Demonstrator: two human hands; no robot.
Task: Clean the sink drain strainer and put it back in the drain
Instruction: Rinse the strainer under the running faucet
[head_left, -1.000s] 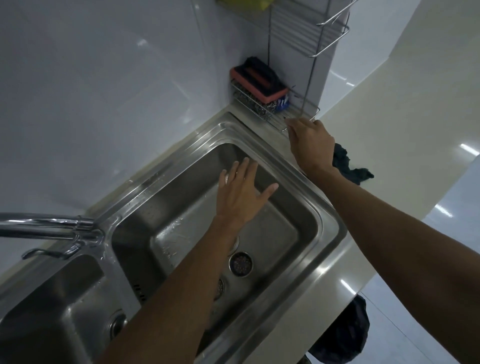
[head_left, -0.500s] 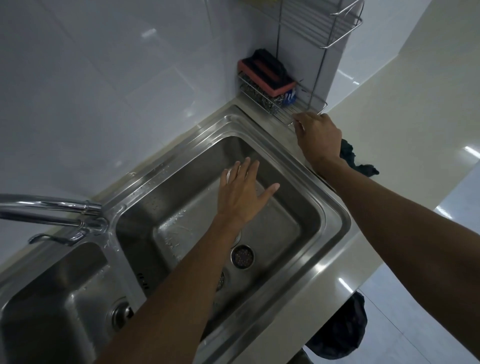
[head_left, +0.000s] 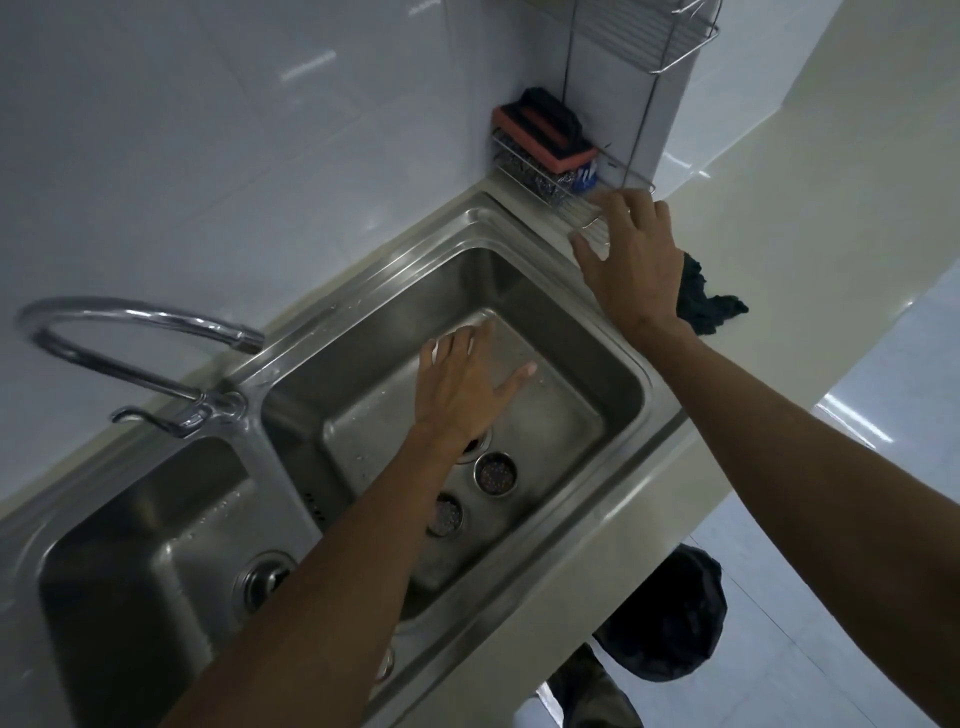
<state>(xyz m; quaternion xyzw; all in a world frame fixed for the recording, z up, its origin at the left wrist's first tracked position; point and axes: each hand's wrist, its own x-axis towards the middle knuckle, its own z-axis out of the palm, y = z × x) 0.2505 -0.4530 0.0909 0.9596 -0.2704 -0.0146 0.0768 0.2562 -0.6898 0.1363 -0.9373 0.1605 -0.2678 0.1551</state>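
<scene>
Right hand (head_left: 631, 260) uncurled from earlier grip: fingers now spread flat over wire rack (head_left: 574, 210) front edge.

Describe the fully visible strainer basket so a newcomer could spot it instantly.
Start at the larger right basin of the double sink. On its floor, just right of the left forearm, lies a small round metal strainer. Unlike the second strainer beside it, nothing covers it.

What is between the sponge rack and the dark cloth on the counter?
The right hand, seen in the head view. Its fingers touch the front wires of the rack, and its far side hides part of the cloth.
</scene>
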